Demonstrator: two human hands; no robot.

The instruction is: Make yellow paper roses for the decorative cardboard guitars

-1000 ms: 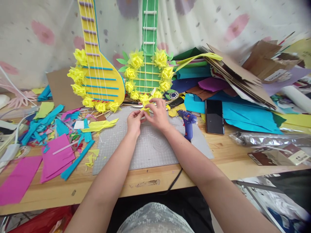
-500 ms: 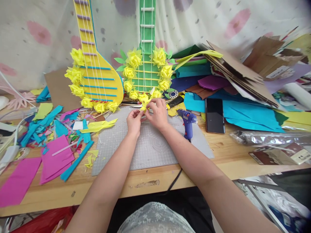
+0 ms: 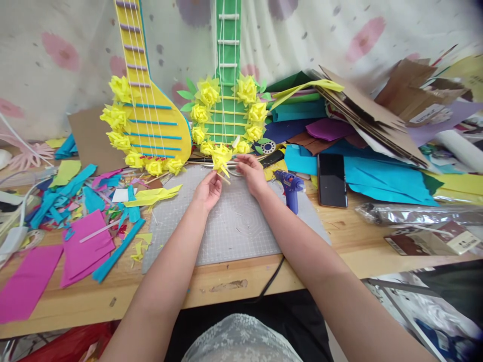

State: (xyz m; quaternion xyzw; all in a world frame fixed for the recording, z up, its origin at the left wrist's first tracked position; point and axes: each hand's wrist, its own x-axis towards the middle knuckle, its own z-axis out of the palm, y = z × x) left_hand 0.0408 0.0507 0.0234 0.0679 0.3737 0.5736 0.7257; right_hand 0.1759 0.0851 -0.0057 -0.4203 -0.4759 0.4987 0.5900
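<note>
My left hand (image 3: pixel 208 191) pinches the stem end of a yellow paper flower (image 3: pixel 221 158) and holds it up over the grey cutting mat (image 3: pixel 230 226). My right hand (image 3: pixel 252 172) rests just right of the flower, fingers curled, touching small things at the mat's far edge that I cannot make out. Right behind the flower stands a green paper guitar (image 3: pixel 226 110) ringed with yellow flowers. A yellow paper guitar (image 3: pixel 151 120) with flowers along its edge leans to its left.
A blue glue gun (image 3: pixel 290 187) stands on the mat's right edge, its cord running off the table front. A black phone (image 3: pixel 331 179) lies on teal paper. Cardboard and coloured sheets (image 3: pixel 362 120) pile up at the right. Pink, teal and yellow scraps (image 3: pixel 86 221) litter the left.
The two hands were pressed together around the flower. Now they have parted: the left holds the flower up in plain sight, and the right has slid back toward the mat's far edge.
</note>
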